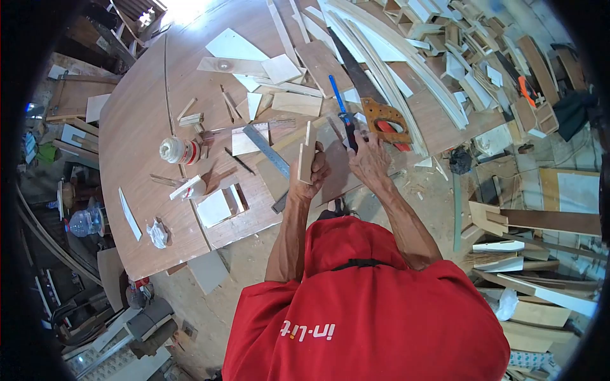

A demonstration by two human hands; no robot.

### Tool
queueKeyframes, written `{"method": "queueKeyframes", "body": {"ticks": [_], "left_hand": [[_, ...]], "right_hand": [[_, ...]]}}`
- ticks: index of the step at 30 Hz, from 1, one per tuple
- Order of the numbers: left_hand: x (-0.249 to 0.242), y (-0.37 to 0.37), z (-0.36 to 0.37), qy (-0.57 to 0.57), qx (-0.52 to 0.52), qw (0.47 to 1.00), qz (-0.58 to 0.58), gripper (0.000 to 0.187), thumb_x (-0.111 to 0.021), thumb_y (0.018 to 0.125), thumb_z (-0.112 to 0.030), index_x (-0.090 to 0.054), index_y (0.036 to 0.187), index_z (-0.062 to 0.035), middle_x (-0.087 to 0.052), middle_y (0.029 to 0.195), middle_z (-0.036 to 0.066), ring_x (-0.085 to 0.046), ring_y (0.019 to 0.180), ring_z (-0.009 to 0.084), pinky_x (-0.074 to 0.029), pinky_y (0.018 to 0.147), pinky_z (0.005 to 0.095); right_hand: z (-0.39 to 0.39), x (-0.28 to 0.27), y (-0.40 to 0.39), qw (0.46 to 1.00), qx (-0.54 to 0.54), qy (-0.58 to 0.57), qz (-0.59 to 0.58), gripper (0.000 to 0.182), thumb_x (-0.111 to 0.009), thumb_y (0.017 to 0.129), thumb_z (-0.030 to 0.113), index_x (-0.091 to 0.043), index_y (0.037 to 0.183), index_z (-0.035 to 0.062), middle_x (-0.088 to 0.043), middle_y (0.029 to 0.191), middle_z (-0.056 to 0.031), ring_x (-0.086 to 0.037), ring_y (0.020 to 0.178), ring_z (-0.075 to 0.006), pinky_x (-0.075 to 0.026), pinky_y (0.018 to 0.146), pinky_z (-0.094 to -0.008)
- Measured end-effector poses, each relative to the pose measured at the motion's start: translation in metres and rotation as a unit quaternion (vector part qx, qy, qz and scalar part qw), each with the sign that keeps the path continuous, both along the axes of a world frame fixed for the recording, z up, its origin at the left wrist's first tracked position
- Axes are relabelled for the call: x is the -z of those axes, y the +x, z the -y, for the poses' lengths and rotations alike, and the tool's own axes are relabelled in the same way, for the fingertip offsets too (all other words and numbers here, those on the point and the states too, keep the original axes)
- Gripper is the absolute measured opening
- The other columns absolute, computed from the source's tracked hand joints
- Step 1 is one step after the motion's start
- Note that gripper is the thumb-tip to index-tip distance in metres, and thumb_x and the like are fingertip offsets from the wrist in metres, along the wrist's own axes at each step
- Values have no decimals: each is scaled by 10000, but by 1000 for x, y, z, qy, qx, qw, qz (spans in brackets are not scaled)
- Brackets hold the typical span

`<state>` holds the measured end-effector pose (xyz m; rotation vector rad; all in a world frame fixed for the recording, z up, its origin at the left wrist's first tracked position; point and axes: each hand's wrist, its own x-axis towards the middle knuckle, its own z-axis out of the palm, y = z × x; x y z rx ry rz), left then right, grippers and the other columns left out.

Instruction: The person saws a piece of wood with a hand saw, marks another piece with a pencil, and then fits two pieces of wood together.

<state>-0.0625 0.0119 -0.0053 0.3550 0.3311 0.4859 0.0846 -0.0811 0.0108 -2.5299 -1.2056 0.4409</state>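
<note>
My left hand (pixel 311 174) is wrapped round a small notched wooden piece (pixel 307 159), which it holds upright over the table edge. In my right hand (pixel 370 160) is the black handle of a blue-framed small saw (pixel 342 105), its frame pointing away from me over the table. The saw and the wooden piece are apart. Just left of my left hand a metal ruler (pixel 267 149) lies across a thin board. Beyond my right hand rests a large handsaw with a wooden handle (pixel 399 122).
The brown table (pixel 136 136) carries a glue jar (pixel 180 151), a crumpled white wad (pixel 157 233), a pencil (pixel 239 161) and wooden offcuts (pixel 296 103). Long strips (pixel 406 63) lie at the right. Wood pieces are piled on the floor beyond.
</note>
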Motion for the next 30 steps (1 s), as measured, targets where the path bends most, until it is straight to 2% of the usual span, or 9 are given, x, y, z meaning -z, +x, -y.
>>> {"method": "queueKeyframes", "body": {"ticks": [3,5,6,9,12,17,21,24,30], "left_hand": [[-1,-5,-3,11,10,1000,-28,235,-514,951,-279,-557,974,-50,-435,557,-25,-370,405,55,-291,425,212],[-4,-3,1,45,-3,989,-144,253,-507,960,-297,-570,944,-52,-448,564,-22,-380,408,64,-304,421,218],[-6,-2,2,80,-11,963,-257,278,-499,970,-314,-583,914,-54,-460,572,-20,-391,410,73,-316,416,224],[-9,1,6,157,-47,928,-335,327,-474,985,-346,-603,883,-64,-497,605,-18,-424,438,85,-343,415,244],[-15,-12,5,188,-56,922,-335,339,-459,992,-352,-621,902,-68,-524,664,-30,-455,529,69,-363,460,243],[-21,-40,3,223,-55,900,-371,352,-458,994,-354,-628,935,-51,-523,695,-31,-456,580,61,-363,492,234],[-11,-60,4,214,-83,891,-391,339,-467,993,-340,-623,942,-44,-516,687,-30,-445,558,59,-354,480,223],[-9,-61,3,182,-131,898,-380,280,-485,994,-285,-600,867,-63,-475,663,-68,-381,547,30,-305,479,207],[-22,-49,-3,250,-179,846,-436,251,-483,997,-262,-572,865,-69,-423,620,-80,-357,528,15,-284,464,207]], "right_hand": [[-9,-20,-4,996,31,79,32,448,-612,859,290,-546,1238,61,-540,1089,-181,-534,1060,-327,-463,866,-468],[-19,-31,-5,918,15,231,-322,422,-618,862,335,-581,1133,14,-614,1006,-150,-610,877,-261,-513,788,-398],[-24,-30,-10,918,9,230,-324,422,-618,862,335,-581,1133,14,-614,1006,-150,-610,877,-261,-513,788,-398],[-35,-23,-19,840,12,219,-497,453,-637,858,374,-613,1058,-32,-641,893,-121,-583,754,-176,-494,718,-328],[-43,-28,-24,887,-59,215,-404,328,-649,867,296,-672,950,-20,-620,738,-33,-536,660,-84,-438,563,-257],[-61,-9,-35,898,-119,212,-368,337,-638,884,293,-681,850,-40,-614,651,-37,-538,583,-87,-435,534,-270],[-77,-8,-31,886,-59,142,-437,345,-619,895,298,-682,871,-40,-659,692,-76,-607,618,-109,-483,574,-275],[-93,7,0,957,-31,217,-190,351,-565,864,305,-667,814,-27,-656,698,-189,-664,671,-314,-488,627,-413],[-142,2,84,990,-4,138,34,501,-595,825,379,-590,1117,-28,-585,1114,-236,-552,1066,-370,-462,894,-432]]}}
